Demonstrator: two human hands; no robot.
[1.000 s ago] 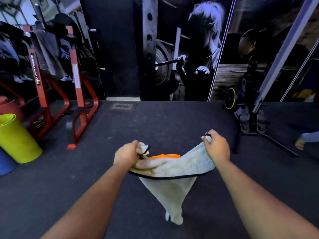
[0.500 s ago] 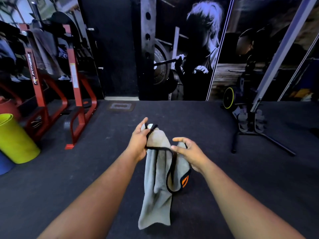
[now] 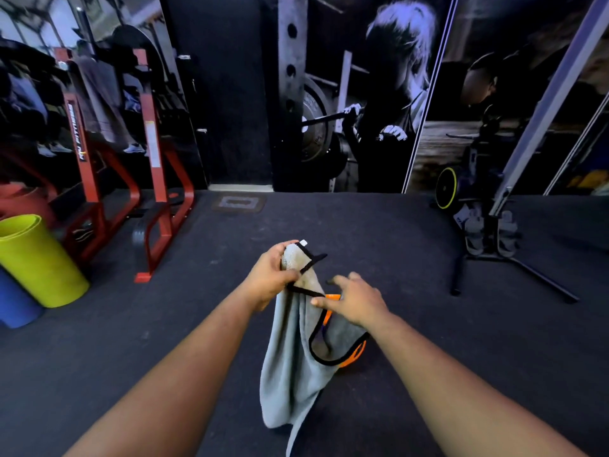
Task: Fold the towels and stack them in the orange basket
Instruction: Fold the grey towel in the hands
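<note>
- At the far left a yellow-green rolled mat (image 3: pixel 36 258) leans on the dark floor (image 3: pixel 131 341), with a blue roll (image 3: pixel 13 305) just beside it and a red steel rack (image 3: pixel 148 179) behind.
- My left hand (image 3: pixel 268 277) is curled tight round the top corners of the grey towel (image 3: pixel 293 351), thumb pressing its black-trimmed edge.
- The towel hangs straight down from that fist, folded lengthwise, its lower end blurred near the bottom of the view.
- Behind the towel, bits of the orange basket (image 3: pixel 354 352) peek out on the floor; most of it is hidden.
- My right hand (image 3: pixel 356 300) has fingers spread and relaxed, gripping nothing, fingertips right at the towel's black trim.
- Further right stands a black stand (image 3: pixel 514 268).
</note>
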